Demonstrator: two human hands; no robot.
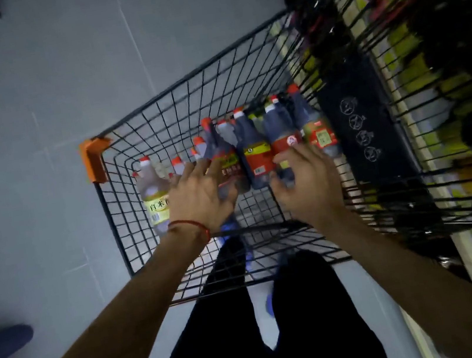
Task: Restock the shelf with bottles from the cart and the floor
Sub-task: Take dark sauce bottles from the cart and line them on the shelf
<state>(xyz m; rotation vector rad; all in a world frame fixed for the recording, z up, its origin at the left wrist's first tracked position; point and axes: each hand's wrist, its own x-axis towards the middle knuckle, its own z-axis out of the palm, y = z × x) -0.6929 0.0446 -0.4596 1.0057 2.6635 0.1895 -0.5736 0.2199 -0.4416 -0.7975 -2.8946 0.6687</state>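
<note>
a: where's the stock?
b: in the cart point(196, 72), bottles point(255, 151) lying packed at the far end.
a: fingers?
b: left hand point(200, 196) has them spread over one; right hand point(310, 185) is blurred, cannot tell. yank one and its neighbours may roll.

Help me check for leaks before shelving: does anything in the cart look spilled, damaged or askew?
No spill or damage shows, though the picture is blurred. One dark bottle by the left hand tilts across its neighbours. A pale yellow-label bottle sits at the cart corner, unlike the dark ones.
</note>
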